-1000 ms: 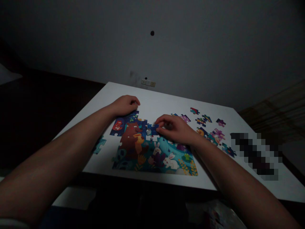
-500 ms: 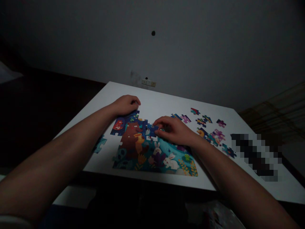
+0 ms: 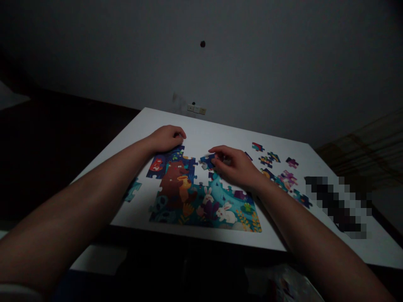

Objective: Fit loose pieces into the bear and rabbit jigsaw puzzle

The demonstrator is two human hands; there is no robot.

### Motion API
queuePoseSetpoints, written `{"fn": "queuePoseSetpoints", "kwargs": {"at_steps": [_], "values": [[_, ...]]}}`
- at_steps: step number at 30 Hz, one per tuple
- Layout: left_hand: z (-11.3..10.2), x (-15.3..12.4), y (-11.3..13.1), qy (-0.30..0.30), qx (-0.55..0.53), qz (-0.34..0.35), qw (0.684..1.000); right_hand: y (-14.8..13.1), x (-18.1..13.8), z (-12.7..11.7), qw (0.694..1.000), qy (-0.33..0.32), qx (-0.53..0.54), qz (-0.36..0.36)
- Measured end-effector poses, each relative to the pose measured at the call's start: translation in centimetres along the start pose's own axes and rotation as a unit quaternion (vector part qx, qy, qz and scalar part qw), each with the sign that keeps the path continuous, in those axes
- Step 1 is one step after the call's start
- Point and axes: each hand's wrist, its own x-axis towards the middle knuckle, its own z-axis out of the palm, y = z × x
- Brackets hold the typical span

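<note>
A partly assembled jigsaw puzzle (image 3: pixel 189 197) lies on the white table (image 3: pixel 201 138), showing a brown bear holding a honey pot and white rabbits. My right hand (image 3: pixel 233 165) is shut on a dark blue puzzle piece (image 3: pixel 207 161), holding it just above the puzzle's upper right part. Bare table shows through a gap in the puzzle below that piece. My left hand (image 3: pixel 166 139) rests with curled fingers on the puzzle's top edge, and nothing shows in its grip. Several loose pieces (image 3: pixel 277 172) lie to the right of my right hand.
A loose teal piece (image 3: pixel 132 189) lies left of the puzzle, under my left forearm. The table's far edge meets a grey wall with a small switch plate (image 3: pixel 196 109). A pixelated patch (image 3: pixel 338 207) covers the table's right side.
My right hand has lifted the dark blue piece off the puzzle and moved it up and to the right, widening the visible gap. My left hand has not visibly moved.
</note>
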Motion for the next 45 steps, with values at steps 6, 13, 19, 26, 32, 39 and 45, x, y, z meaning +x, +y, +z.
{"fn": "queuePoseSetpoints", "kwargs": {"at_steps": [6,13,19,26,32,39,45], "values": [[0.0,0.1,0.0,0.002,0.004,0.0,1.0,0.1,0.2,0.4,0.998,0.047,-0.038,0.002],[0.1,0.1,-0.1,0.005,-0.004,0.002,1.0,0.5,0.7,1.2,0.997,-0.015,-0.074,0.001],[0.0,0.1,0.0,0.001,0.002,0.003,1.0,0.2,0.8,1.1,0.995,-0.053,-0.079,-0.017],[0.0,0.0,0.1,0.004,0.002,-0.007,1.0,0.3,0.9,1.2,0.995,-0.065,-0.065,-0.03],[0.0,0.0,0.3,0.001,-0.001,-0.007,1.0,0.0,1.1,1.3,0.993,-0.073,-0.084,-0.045],[0.0,0.1,0.2,-0.002,0.002,-0.001,1.0,0.3,0.8,0.7,0.998,-0.051,-0.019,-0.023],[0.0,0.2,0.1,-0.005,-0.005,-0.008,1.0,2.6,0.6,-1.9,0.993,0.02,0.119,0.022]]}}
